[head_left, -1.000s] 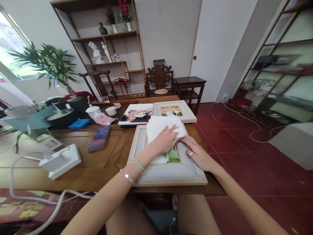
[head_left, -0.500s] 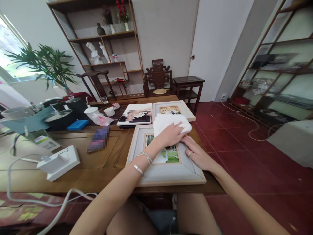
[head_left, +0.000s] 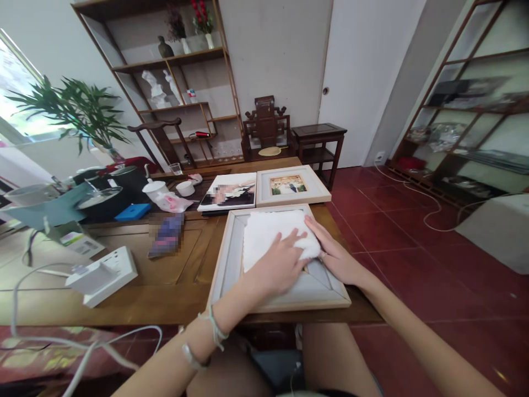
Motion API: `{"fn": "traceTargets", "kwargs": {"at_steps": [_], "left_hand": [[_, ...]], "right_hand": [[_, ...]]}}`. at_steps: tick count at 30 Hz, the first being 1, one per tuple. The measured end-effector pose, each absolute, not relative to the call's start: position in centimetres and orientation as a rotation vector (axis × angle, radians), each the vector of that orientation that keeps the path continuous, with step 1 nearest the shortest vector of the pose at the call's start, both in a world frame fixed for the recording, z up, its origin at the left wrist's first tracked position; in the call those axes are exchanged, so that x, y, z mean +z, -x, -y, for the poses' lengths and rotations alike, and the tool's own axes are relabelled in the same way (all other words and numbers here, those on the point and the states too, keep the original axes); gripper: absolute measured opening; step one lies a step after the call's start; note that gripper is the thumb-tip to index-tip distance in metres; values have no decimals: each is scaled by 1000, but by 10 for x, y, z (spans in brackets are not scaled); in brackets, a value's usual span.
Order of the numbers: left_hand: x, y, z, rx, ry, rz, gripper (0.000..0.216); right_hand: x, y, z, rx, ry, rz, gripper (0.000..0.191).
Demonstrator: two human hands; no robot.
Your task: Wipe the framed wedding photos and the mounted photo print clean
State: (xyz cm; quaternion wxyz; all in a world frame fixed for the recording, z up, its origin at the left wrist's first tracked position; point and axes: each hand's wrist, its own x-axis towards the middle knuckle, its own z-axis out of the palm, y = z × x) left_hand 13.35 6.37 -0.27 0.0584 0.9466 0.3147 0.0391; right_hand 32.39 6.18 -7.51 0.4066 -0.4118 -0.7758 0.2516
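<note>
My left hand (head_left: 281, 262) lies over a folded white cloth (head_left: 262, 234), fingers spread and pressing it down. Beneath is a picture frame (head_left: 285, 300) with a light wood rim and pale grey border, flat near the table's front edge. The cloth and my hand hide nearly all of its picture. My right hand (head_left: 336, 256) rests on the frame's right side, with its fingers stretched forward along the border beside the cloth. Bracelets circle my left wrist.
Behind lie a second framed photo (head_left: 291, 199) and a white-edged picture panel (head_left: 228, 193). A white power strip (head_left: 103, 278) with cables, a blue box (head_left: 132, 212) and a white teapot (head_left: 155, 189) stand to the left. The wooden table (head_left: 165, 300) ends just right of the frames.
My left hand and the cloth have slid left and toward me, covering the near frame's picture and uncovering the far photo. My right hand stays at the frame's right side.
</note>
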Motion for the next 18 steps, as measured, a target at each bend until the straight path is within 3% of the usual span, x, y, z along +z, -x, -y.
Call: {"fn": "traceTargets", "kwargs": {"at_steps": [11, 18], "left_hand": [[11, -106, 23, 182, -2902, -916, 26], [-9, -111, -21, 67, -2981, -1206, 27]], "right_hand": [[-71, -322, -60, 664, 1095, 1919, 47], [-71, -321, -61, 616, 1102, 1949, 46]]}}
